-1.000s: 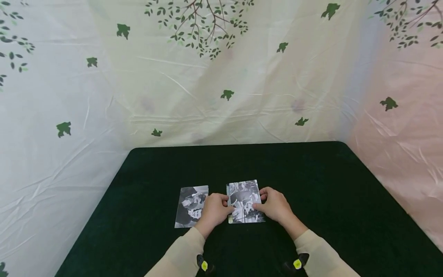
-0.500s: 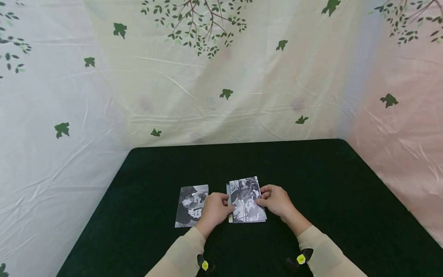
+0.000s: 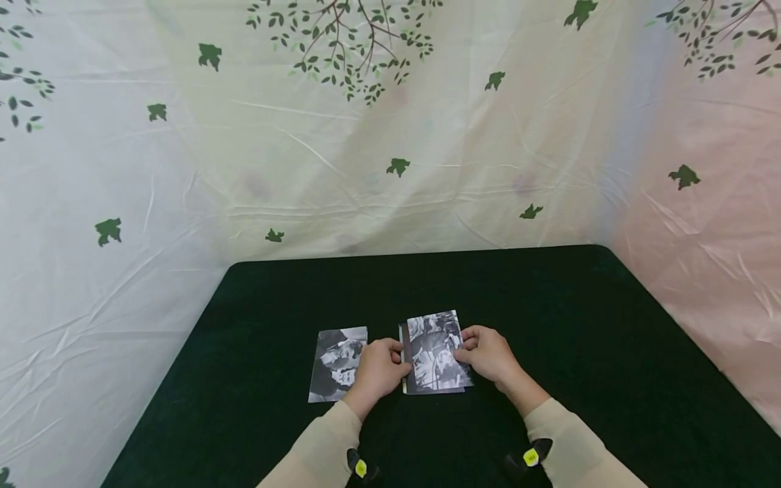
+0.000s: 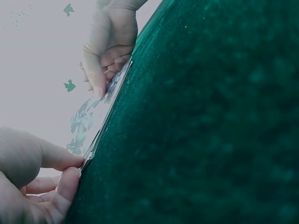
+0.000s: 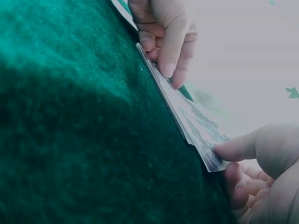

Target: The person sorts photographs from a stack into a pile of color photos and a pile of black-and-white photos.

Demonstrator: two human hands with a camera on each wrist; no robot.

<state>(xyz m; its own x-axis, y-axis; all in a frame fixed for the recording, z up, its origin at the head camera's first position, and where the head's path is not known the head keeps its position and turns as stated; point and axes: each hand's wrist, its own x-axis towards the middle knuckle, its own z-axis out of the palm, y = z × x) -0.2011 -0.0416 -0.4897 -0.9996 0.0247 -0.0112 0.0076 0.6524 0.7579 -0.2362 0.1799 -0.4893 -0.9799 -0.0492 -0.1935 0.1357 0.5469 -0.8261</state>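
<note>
A small stack of black-and-white photo prints point(image 3: 405, 386) lies flat near the middle of the table. My left hand point(image 3: 377, 371) pinches the stack's left edge between thumb and fingers, seen close in the left wrist view. On the opposite side my right hand point(image 3: 493, 356) pinches the right edge of the top photo point(image 3: 434, 352), thumb above and fingers below. That photo sits shifted right, so a dark strip of the print beneath shows at left. In the right wrist view the top photo's corner point(image 5: 214, 164) juts past the others. How many prints are stacked I cannot tell.
A single black-and-white photo point(image 3: 332, 362) lies just left of the stack, its right side partly behind my left hand. Dark green cloth covers the table point(image 3: 549, 291). Behind it hangs a pale curtain point(image 3: 342, 163) printed with leaves.
The top photo has slid right and slightly away, and my right hand has moved right with it. More of the print beneath shows at left. The left hand stays put.
</note>
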